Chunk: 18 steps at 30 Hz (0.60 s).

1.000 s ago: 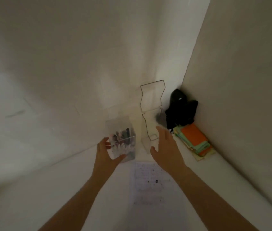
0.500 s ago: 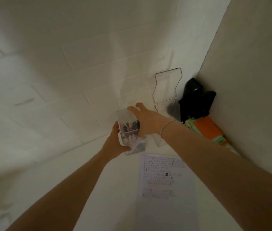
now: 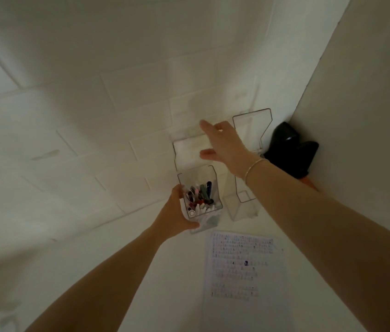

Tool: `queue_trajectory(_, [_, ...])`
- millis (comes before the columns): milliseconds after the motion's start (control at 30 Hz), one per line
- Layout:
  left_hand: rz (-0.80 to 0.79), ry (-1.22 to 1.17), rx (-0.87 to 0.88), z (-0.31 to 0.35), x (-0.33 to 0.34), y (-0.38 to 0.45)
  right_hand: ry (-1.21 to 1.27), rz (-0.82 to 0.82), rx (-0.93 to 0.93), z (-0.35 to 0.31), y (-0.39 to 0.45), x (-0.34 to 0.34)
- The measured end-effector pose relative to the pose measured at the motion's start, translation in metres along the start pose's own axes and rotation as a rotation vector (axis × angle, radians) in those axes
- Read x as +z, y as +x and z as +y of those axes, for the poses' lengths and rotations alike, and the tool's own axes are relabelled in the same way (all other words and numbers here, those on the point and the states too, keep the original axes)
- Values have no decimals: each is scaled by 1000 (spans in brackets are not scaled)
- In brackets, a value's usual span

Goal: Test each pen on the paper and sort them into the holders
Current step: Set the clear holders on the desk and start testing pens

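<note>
My left grip [image 3: 177, 209] is wrapped around the clear holder [image 3: 201, 188] full of pens [image 3: 200, 196], right at the back of the counter [image 3: 141, 271]. Right grip [image 3: 225, 144] hangs above it, fingers spread, holding nothing. The empty holder [image 3: 243, 207] stands just right of the full one, and the paper [image 3: 244, 267] lies nearer me.
</note>
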<state>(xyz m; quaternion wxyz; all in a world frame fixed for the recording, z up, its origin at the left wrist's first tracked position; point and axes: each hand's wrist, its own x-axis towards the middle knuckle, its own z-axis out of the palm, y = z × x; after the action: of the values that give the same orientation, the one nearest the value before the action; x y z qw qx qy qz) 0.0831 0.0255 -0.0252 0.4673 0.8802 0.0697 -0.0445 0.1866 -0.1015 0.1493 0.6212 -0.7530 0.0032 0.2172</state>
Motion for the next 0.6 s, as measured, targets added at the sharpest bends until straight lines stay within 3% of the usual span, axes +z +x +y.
queue_trajectory(167, [34, 103, 50, 2, -6, -18, -279, -20, -209, 4, -9, 13])
queue_trajectory(267, [59, 205, 113, -2, -22, -36, -442, 1, -236, 5, -15, -1])
queue_trajectory(467, [-12, 525, 235, -11, -62, -66, -817, -206, 49, 6, -28, -35])
queue_trajectory(600, [-34, 764, 362, -5, -69, -72, -779, -245, 186, 28, -40, -57])
